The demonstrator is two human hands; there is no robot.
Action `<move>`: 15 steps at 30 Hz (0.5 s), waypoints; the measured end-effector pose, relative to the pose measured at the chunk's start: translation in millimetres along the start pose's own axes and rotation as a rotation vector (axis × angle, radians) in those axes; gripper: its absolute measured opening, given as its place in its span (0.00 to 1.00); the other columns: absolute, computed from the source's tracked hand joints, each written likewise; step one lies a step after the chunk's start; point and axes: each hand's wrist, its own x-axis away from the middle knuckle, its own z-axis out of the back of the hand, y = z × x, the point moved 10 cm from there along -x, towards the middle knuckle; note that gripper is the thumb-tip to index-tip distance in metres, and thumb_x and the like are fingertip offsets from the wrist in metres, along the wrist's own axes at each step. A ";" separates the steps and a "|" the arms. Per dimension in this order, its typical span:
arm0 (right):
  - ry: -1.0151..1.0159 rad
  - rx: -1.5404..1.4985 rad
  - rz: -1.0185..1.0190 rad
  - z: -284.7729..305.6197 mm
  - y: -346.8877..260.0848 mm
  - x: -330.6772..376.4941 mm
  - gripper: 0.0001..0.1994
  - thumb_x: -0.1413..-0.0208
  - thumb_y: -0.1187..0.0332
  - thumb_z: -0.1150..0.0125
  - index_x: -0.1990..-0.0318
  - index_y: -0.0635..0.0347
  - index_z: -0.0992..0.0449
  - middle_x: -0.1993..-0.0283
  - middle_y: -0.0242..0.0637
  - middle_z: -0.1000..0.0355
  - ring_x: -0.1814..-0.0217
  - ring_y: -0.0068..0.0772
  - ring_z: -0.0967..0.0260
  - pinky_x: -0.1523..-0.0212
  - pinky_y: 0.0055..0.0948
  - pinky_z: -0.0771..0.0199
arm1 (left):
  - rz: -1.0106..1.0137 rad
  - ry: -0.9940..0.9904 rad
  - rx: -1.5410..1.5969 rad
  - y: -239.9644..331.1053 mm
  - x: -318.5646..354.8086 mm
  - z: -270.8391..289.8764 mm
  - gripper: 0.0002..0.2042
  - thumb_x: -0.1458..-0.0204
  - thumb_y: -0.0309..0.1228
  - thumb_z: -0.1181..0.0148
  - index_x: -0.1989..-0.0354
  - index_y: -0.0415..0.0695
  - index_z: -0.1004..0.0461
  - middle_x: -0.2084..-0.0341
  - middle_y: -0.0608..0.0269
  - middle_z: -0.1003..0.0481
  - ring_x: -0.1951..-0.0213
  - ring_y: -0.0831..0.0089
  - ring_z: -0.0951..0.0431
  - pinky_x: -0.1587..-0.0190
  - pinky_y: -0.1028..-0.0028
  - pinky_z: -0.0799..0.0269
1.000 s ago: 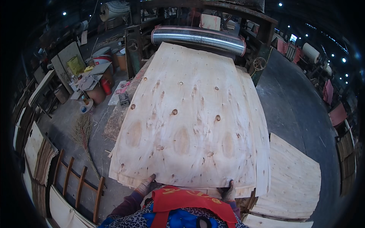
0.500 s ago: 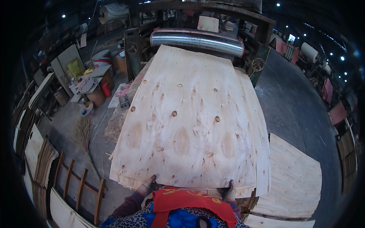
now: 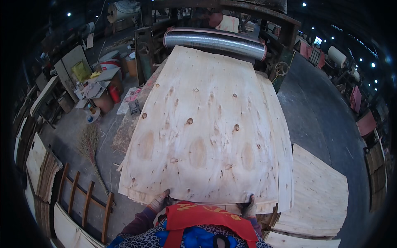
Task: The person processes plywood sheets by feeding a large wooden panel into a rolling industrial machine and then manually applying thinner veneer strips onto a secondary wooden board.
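Veneer sheet flat atop stack, far edge at steel roller. Left hand and right hand gripping near edge. Risk: uneven pull, thin knotted sheet splitting or skewing.

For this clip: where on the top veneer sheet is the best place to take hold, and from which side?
Probably the near edge of the top veneer sheet, from the person's own side, hands spread toward its two near corners. The sheet is wide, thin and lies flat on the stack, so only its rim offers a grip. The left hand and right hand sit there already; the far end meets the metal roller.
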 end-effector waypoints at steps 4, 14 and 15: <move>-0.002 0.003 -0.001 1.3 0.2 -1.0 0.24 0.51 0.49 0.49 0.48 0.46 0.38 0.47 0.30 0.37 0.47 0.40 0.40 0.54 0.53 0.37 | -0.003 0.013 -0.031 9.1 12.7 -12.4 0.17 0.55 0.42 0.39 0.65 0.42 0.32 0.79 0.68 0.33 0.80 0.80 0.38 0.77 0.82 0.41; -0.016 -0.031 0.008 1.6 1.3 -3.0 0.21 0.49 0.51 0.51 0.49 0.46 0.38 0.47 0.32 0.38 0.46 0.42 0.41 0.54 0.55 0.36 | -0.004 0.019 -0.059 5.2 9.6 -6.5 0.17 0.53 0.44 0.42 0.68 0.42 0.31 0.81 0.66 0.31 0.79 0.77 0.34 0.72 0.77 0.37; -0.008 -0.026 0.008 2.1 1.2 -2.7 0.22 0.49 0.51 0.51 0.49 0.46 0.38 0.47 0.32 0.38 0.46 0.42 0.41 0.54 0.55 0.36 | -0.007 0.025 -0.058 4.9 8.5 -5.8 0.17 0.53 0.45 0.42 0.68 0.42 0.31 0.82 0.66 0.31 0.79 0.77 0.34 0.72 0.78 0.37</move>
